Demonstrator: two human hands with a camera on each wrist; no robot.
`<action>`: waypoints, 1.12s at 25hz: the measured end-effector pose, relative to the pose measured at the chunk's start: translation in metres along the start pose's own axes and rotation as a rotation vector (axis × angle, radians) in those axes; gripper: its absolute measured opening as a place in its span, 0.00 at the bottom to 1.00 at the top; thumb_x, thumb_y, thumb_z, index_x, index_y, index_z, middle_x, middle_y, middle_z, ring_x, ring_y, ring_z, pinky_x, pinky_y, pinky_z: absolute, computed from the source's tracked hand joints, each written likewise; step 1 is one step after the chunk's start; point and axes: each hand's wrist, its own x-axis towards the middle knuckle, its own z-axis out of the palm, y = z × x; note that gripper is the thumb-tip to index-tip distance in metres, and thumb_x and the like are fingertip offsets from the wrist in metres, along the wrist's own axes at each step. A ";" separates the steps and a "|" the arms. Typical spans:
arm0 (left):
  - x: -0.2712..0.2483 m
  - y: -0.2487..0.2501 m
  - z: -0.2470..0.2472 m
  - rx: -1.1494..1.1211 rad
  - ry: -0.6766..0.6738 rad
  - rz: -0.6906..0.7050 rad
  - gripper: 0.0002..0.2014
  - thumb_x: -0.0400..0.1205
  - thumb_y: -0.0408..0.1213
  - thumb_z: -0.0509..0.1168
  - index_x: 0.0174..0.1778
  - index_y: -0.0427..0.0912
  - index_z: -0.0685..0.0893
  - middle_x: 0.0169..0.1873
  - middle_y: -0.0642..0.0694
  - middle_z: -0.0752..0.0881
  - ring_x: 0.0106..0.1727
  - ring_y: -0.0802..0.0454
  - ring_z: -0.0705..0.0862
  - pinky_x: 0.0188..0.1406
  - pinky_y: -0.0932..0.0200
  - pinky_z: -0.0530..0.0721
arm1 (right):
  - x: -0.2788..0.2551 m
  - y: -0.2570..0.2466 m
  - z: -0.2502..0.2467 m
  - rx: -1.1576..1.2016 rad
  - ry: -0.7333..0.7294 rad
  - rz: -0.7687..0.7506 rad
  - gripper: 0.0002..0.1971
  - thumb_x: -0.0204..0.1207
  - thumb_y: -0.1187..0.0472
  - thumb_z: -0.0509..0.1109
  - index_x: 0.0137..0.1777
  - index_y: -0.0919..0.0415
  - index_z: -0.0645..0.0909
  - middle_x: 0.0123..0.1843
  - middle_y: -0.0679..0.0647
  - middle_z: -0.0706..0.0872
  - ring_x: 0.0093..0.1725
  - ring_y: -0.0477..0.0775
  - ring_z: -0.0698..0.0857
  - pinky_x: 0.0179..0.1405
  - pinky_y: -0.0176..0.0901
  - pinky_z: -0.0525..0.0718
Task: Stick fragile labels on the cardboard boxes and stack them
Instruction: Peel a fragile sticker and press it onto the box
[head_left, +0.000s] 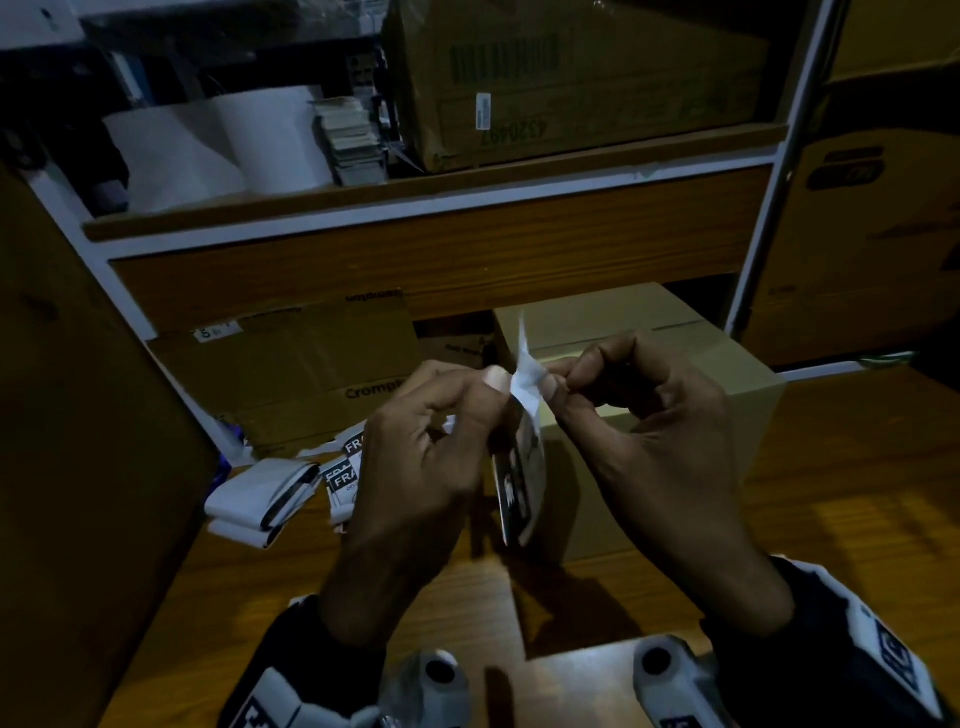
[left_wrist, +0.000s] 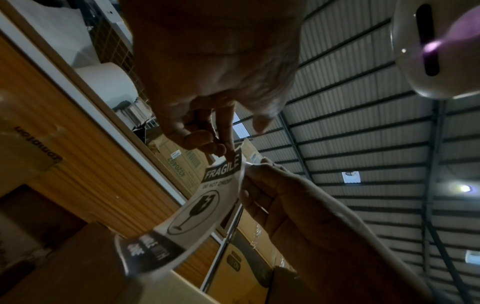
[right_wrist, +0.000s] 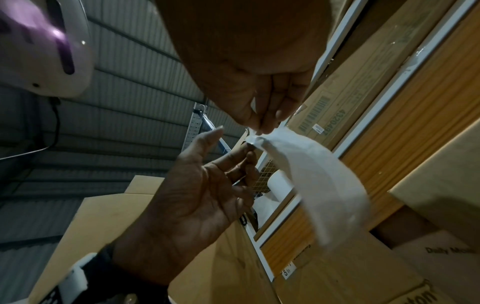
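Observation:
A fragile label (head_left: 521, 470) hangs upright between both hands, above the wooden table and in front of a closed plain cardboard box (head_left: 675, 358). My left hand (head_left: 496, 400) pinches its top edge on the printed side. The left wrist view shows the word FRAGILE and a broken-glass symbol on the label (left_wrist: 205, 205) under my left fingertips (left_wrist: 221, 151). My right hand (head_left: 558, 387) pinches the top corner from the white side. In the right wrist view my right hand (right_wrist: 262, 125) holds the curled white back (right_wrist: 314, 176). A thin white corner (head_left: 522, 332) sticks up between the hands.
A loose pile of fragile labels (head_left: 345, 470) and curled white paper strips (head_left: 260, 499) lie on the table (head_left: 841, 499) to the left. Flattened cartons (head_left: 311, 374) lean under a shelf that holds white rolls (head_left: 260, 135) and a large carton (head_left: 571, 78). Tall boxes stand on both sides.

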 end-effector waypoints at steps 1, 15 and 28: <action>0.000 0.001 0.001 -0.016 0.002 -0.009 0.11 0.83 0.58 0.67 0.43 0.58 0.89 0.46 0.57 0.88 0.51 0.61 0.86 0.42 0.74 0.81 | 0.000 0.000 0.000 -0.003 -0.004 -0.012 0.09 0.79 0.64 0.78 0.46 0.50 0.82 0.47 0.41 0.91 0.52 0.46 0.91 0.50 0.38 0.89; 0.007 -0.011 -0.005 0.116 0.126 -0.096 0.04 0.85 0.43 0.70 0.44 0.53 0.87 0.46 0.52 0.84 0.48 0.60 0.82 0.42 0.67 0.80 | 0.014 0.005 -0.012 0.011 0.131 0.178 0.14 0.78 0.64 0.79 0.48 0.47 0.77 0.45 0.48 0.90 0.48 0.47 0.91 0.49 0.48 0.92; 0.003 -0.012 -0.012 0.195 -0.092 0.032 0.07 0.88 0.51 0.64 0.49 0.56 0.86 0.49 0.61 0.83 0.55 0.61 0.83 0.46 0.72 0.79 | 0.016 0.009 -0.012 -0.194 -0.051 0.161 0.06 0.82 0.47 0.74 0.49 0.45 0.89 0.42 0.40 0.88 0.37 0.36 0.83 0.33 0.23 0.73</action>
